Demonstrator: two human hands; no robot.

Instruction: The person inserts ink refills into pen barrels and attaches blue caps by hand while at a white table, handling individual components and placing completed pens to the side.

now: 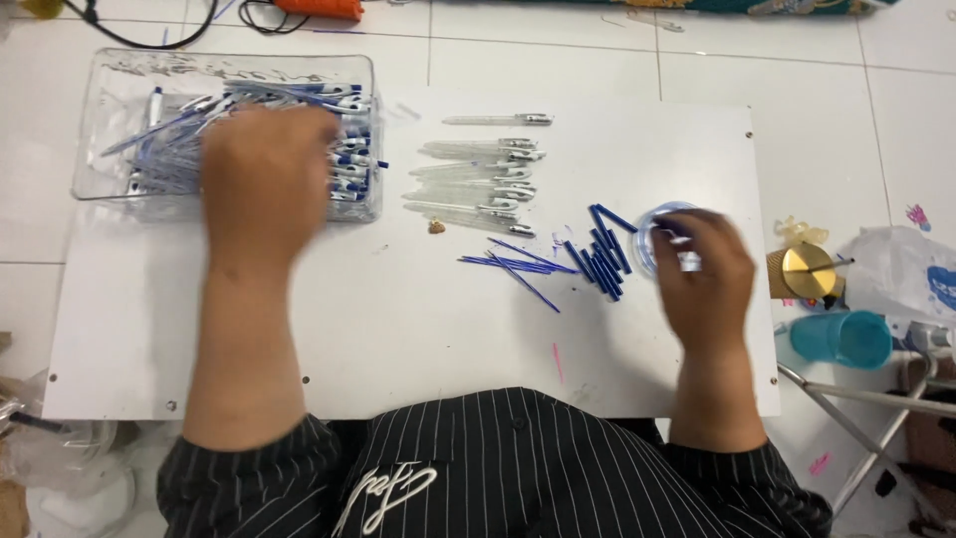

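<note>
Down on the white board (398, 329), seen from the head camera, the left hand (264, 184) hangs over the clear plastic tray (100, 120) of assembled blue-and-white pens (349, 149). It is blurred and its fingers point away, so I cannot tell whether they are closed on a pen or loose above the heap.

The right hand (702, 269) has its fingers curled around a small clear round cup (657, 234), with something small and pale pinched at the fingertips; what it is I cannot make out.

Just left of those fingertips lie short blue caps (602, 254) in a loose bunch, then thin blue refills (518, 264), and farther left a row of clear pen barrels (478, 179).

Judging by the full tray against roughly a dozen barrels unfilled, most of the batch looks finished, with this handful left to put together.
</note>
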